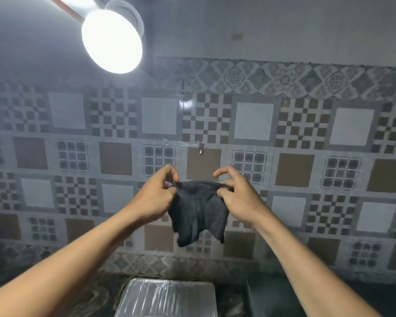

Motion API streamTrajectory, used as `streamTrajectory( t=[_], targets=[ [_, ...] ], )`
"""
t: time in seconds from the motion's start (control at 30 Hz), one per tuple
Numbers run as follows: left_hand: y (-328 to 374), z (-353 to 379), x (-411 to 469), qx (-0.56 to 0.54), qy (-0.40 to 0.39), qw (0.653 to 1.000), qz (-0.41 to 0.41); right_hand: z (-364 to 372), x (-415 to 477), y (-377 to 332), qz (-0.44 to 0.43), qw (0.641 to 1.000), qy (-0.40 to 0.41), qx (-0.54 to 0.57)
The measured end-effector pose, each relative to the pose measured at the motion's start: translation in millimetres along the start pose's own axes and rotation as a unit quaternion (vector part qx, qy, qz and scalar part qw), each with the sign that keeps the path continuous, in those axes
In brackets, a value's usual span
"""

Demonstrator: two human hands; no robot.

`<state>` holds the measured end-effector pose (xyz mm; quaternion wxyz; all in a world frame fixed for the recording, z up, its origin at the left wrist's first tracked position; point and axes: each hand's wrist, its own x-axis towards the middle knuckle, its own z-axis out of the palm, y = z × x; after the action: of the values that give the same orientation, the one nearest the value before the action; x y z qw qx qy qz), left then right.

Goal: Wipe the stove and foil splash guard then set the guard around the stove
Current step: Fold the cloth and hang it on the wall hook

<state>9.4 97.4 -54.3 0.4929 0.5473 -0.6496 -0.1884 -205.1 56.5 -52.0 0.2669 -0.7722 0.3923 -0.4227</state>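
the left hand (157, 197) and right hand (240, 199) each pinch a top corner of the dark cloth (200, 216) held up before the tiled wall (306, 143), which hangs limp and light, while the crinkly, easily dented foil guard (167, 298) lies at six o'clock on the bench (55, 291).
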Motion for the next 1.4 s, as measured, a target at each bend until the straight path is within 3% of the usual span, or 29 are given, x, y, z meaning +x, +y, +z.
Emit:
streamTrajectory(
  t=[0.1, 0.2, 0.33, 0.5, 0.6, 0.7, 0.8, 0.87, 0.97, 1.1, 1.23, 1.4],
  targets=[
    [3.6, -10.1, 28.7, 0.115, -0.004, 0.991, 0.073, -11.0, 24.2, 1.4, -0.069, 0.994, -0.039, -0.069],
    [9.0, -15.0, 57.0, 0.199, 0.004, 0.971, 0.129, -18.7, 48.6, 2.5, -0.080, 0.988, -0.055, -0.117],
    [8.9, -17.2, 89.1, 0.238, -0.014, 0.959, 0.153, -25.8, 81.8, 9.9, -0.123, 0.976, -0.043, -0.176],
    [1.8, -16.9, 125.8, 0.364, -0.016, 0.909, 0.202, -24.2, 123.6, 21.3, -0.199, 0.939, 0.015, -0.278],
    [13.4, -8.9, 146.4, 0.275, 0.024, 0.946, 0.171, -22.4, 152.0, 27.2, -0.211, 0.928, 0.055, -0.301],
    [7.5, 5.6, 166.4, 0.335, 0.054, 0.919, 0.202, -23.4, 166.2, 34.2, -0.229, 0.870, 0.096, -0.426],
    [-17.3, 15.2, 169.4, 0.408, 0.055, 0.886, 0.213, -14.5, 161.1, 47.7, -0.225, 0.867, 0.100, -0.433],
    [-35.1, 19.3, 168.7, 0.411, 0.036, 0.893, 0.177, -8.7, 155.9, 60.6, -0.225, 0.857, 0.089, -0.454],
    [-50.7, 25.0, 157.0, 0.435, 0.022, 0.881, 0.185, -1.0, 144.3, 75.4, -0.156, 0.895, 0.050, -0.415],
    [-42.6, 22.4, 137.0, 0.375, -0.012, 0.914, 0.154, 0.9, 129.5, 71.2, -0.143, 0.917, 0.009, -0.371],
    [-23.2, 15.9, 104.0, 0.331, 0.000, 0.936, 0.121, -5.9, 106.2, 50.3, -0.142, 0.933, 0.006, -0.330],
    [-11.4, 3.4, 52.5, 0.362, 0.023, 0.928, 0.081, -0.3, 69.4, 27.1, -0.147, 0.933, -0.030, -0.328]
  ],
)
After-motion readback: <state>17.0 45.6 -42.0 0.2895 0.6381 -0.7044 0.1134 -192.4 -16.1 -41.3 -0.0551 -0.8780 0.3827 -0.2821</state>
